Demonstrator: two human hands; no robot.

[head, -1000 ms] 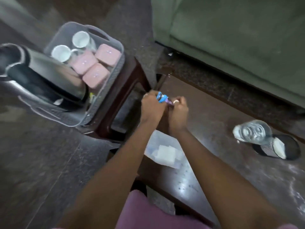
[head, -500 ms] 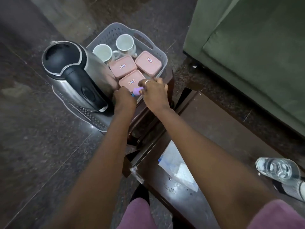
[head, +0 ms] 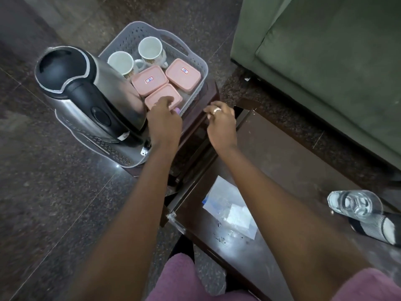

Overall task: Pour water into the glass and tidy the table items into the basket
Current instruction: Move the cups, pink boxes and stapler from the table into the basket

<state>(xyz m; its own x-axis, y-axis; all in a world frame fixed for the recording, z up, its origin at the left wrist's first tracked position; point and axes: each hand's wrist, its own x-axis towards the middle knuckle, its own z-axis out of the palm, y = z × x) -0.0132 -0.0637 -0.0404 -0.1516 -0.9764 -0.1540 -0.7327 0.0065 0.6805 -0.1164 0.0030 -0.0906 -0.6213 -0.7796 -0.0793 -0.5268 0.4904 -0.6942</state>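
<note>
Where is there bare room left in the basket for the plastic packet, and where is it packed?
The basket is nearly full: the kettle fills its left half, two mugs sit at the back, three pink boxes at the right. Only a narrow strip stays bare between the boxes and the right wall, where the left hand is reaching. The packet lies on the open table.

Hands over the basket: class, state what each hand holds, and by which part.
The left hand pinches a small purple object at the basket rim; only its tip shows, so the held part cannot be told. The right hand holds nothing.
</note>
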